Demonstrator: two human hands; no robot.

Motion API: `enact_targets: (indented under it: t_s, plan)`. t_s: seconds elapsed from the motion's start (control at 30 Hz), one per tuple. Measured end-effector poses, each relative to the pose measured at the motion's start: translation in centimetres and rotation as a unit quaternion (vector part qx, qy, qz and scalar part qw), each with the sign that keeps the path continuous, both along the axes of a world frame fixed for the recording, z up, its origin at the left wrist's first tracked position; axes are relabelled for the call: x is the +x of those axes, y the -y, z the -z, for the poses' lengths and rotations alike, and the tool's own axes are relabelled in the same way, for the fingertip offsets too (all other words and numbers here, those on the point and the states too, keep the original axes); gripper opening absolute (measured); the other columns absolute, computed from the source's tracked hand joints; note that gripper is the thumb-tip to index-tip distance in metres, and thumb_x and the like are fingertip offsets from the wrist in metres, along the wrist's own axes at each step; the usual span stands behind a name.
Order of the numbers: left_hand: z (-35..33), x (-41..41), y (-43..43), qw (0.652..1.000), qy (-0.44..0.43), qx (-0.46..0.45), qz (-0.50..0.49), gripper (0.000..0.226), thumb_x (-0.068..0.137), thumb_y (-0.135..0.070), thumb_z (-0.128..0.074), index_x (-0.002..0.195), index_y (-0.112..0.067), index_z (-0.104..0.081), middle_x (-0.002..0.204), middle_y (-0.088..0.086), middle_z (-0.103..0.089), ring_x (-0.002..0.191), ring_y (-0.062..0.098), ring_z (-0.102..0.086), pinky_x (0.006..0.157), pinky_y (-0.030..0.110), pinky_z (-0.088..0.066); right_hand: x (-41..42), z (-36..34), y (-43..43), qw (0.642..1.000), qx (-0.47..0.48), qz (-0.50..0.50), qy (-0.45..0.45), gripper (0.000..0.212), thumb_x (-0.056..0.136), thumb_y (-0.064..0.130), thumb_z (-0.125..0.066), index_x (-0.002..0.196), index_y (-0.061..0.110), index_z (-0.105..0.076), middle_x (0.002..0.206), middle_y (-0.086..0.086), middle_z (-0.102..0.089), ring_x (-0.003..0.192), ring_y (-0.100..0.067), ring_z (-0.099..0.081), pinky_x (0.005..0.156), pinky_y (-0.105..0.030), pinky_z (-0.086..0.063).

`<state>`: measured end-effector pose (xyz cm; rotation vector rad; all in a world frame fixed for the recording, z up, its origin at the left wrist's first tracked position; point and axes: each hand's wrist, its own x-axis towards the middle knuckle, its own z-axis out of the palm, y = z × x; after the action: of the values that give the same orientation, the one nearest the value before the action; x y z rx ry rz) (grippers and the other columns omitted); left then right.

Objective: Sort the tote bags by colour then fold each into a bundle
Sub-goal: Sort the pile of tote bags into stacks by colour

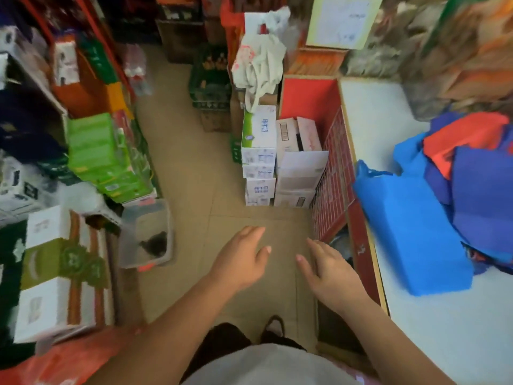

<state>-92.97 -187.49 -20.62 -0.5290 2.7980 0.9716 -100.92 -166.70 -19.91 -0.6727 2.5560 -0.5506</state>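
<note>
A: Hands?
B: Logged left hand (238, 259) and right hand (326, 269) both held out over the tan floor (188, 162), palms down, fingers loose and spread. Gripped nothing; touched nothing.
A: Tote bags (458, 173)?
B: Found heaped on the white counter (372, 115) to the right, well apart from either hand. Noted a bright blue bag (410, 232) nearest, lying flat at the counter's left edge; a red-orange bag (466, 134) on top at the back; a darker blue bag (483, 195) beside it, overlapping the bright one. Unsorted, unfolded, mixed by colour.
A: Surroundings?
B: Recorded stacked white cartons (261, 151) against the red counter front, a clear plastic bin (147, 232) on the floor to the left, green packs (94, 151) on the left shelving, pale cloth bags (258, 65) hung farther down the aisle. Glimpsed a pale shirt (272, 365) at the bottom edge, dark trousers (222, 340) below the arms. Much blurred at the edges; could not read labels.
</note>
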Motion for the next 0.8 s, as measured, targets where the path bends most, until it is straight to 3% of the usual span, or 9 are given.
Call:
enact_targets:
  t_s: [0.13,0.23,0.37,0.53,0.67,0.8]
  plan:
    - [0.0,-6.3,5.6,0.999,0.023,0.001,-0.026,0.059,0.104,-0.039,-0.053,0.155,-0.012,-0.04,0.159,0.007,-0.043,0.145,0.023,-0.04,0.119,0.037,-0.034,-6.6,0.0,2.4,0.999,-0.021,0.043,0.025,0.057,0.102,0.056,-0.043,0.15,0.025,-0.045,0.148,0.003,-0.052,0.134,-0.013,-0.049,0.11,-0.04,-0.047]
    - [0.3,-11.9,9.7,0.999,0.028,0.003,-0.023,0.057,0.103,-0.034,-0.056,0.152,-0.009,-0.044,0.155,0.01,-0.048,0.142,0.024,-0.045,0.116,0.032,-0.035,-11.5,0.7,4.7,0.996,-0.026,0.077,0.048,0.054,0.102,0.052,-0.048,0.148,0.024,-0.048,0.145,0.004,-0.054,0.131,-0.013,-0.052,0.108,-0.038,-0.047]
    - [0.9,-20.8,14.1,0.999,0.027,0.001,0.03,0.051,0.101,-0.031,-0.059,0.147,-0.01,-0.051,0.142,0.011,-0.058,0.127,0.027,-0.057,0.101,0.031,-0.044,-17.4,1.7,8.3,0.989,-0.031,0.134,0.046,0.051,0.101,0.05,-0.05,0.143,0.022,-0.054,0.141,0.003,-0.059,0.125,-0.012,-0.056,0.105,-0.036,-0.049]
    - [0.2,-31.5,14.8,0.988,0.042,0.007,0.146,0.046,0.103,-0.035,-0.054,0.143,-0.013,-0.052,0.142,0.007,-0.057,0.129,0.026,-0.054,0.106,0.038,-0.045,-22.4,1.2,9.9,0.97,-0.035,0.239,0.036,0.045,0.101,0.047,-0.053,0.139,0.025,-0.058,0.133,0.007,-0.063,0.116,-0.008,-0.06,0.099,-0.031,-0.053]
    - [-0.5,-38.5,10.6,0.962,0.049,0.006,0.268,0.053,0.105,-0.04,-0.049,0.153,-0.019,-0.044,0.152,0.003,-0.05,0.136,0.023,-0.05,0.112,0.037,-0.041,-24.6,0.7,7.9,0.927,-0.062,0.37,0.011,0.033,0.099,0.039,-0.059,0.123,0.018,-0.07,0.119,0.002,-0.07,0.111,-0.017,-0.065,0.089,-0.029,-0.048]
    - [0.1,-42.9,4.6,0.924,0.067,0.019,0.377,0.054,0.106,-0.038,-0.049,0.155,-0.017,-0.041,0.153,0.003,-0.048,0.131,0.022,-0.053,0.111,0.039,-0.043,-24.8,1.8,3.9,0.869,-0.063,0.49,0.016,0.029,0.099,0.028,-0.063,0.124,0.014,-0.069,0.125,-0.002,-0.068,0.118,-0.019,-0.06,0.089,-0.018,-0.036]
